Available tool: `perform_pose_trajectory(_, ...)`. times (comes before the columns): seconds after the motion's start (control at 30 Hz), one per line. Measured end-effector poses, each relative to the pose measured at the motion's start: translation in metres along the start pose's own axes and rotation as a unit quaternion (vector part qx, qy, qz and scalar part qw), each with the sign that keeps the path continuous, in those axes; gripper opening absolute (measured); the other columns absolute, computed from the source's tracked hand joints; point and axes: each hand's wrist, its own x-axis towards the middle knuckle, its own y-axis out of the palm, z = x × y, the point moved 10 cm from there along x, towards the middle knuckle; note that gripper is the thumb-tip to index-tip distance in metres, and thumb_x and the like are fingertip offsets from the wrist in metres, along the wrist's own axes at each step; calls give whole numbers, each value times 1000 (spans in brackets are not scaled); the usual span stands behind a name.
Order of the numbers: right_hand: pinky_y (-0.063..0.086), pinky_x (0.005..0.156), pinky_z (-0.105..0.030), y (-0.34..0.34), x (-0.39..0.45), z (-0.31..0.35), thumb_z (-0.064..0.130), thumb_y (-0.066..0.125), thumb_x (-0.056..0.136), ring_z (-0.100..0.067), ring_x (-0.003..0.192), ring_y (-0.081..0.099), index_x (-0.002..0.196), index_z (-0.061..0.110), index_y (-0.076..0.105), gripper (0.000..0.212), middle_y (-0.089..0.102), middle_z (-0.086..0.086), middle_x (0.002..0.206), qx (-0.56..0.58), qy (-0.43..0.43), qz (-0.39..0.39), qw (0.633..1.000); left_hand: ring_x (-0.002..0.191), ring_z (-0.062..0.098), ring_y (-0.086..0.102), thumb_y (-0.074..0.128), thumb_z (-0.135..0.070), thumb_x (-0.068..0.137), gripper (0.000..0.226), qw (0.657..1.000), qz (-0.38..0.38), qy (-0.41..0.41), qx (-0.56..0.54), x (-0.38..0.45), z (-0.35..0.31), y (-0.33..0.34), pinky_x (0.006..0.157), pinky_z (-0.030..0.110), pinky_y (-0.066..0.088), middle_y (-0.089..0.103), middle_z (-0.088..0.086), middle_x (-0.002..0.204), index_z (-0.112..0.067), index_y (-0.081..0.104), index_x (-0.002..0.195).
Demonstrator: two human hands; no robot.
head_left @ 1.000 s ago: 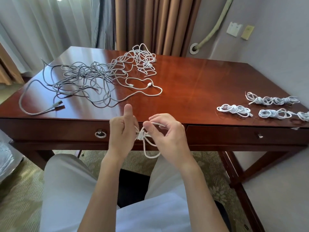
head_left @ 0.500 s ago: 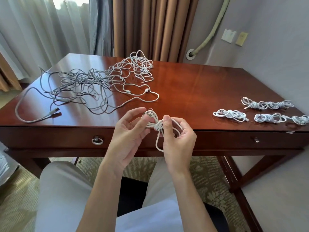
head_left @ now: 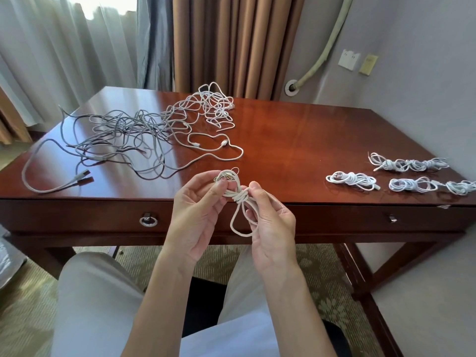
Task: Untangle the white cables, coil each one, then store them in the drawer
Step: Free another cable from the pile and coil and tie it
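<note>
Both hands, left hand and right hand, pinch one coiled cable lying ten-to-four, with four bundles at three o'clock.

- Tangled cables sprawl across the worktop's left half.
- Four coiled bundles lie at its right.
- Both drawers sit under the front edge.

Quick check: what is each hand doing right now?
Left hand: pinches one end of the coiled cable.
Right hand: grips the same cable, thumb on its wrapped middle.
</note>
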Motion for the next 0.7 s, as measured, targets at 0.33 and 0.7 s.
perform_pose_trajectory(0.33, 61, 78, -43, -4, -20, 39, 17, 81, 87, -21, 78, 76, 79, 18, 75, 10, 78, 0, 76, -178, -235, -75, 952, 76, 19, 65, 52, -5, 101, 15, 994, -58, 67, 68, -3, 0, 5, 74, 36, 54, 63, 8, 86, -18, 44, 99)
perform_pose_trajectory(0.7, 61, 67, -37, 16, -52, 77, 11, 74, 92, -13, 78, 73, 97, 8, 79, 8, 77, 0, 90, -363, -496, -81, 785, 101, 19, 67, 57, 5, 94, 36, 995, 31, 53, 82, -4, 3, 23, 85, 28, 55, 71, 6, 108, -13, 45, 122)
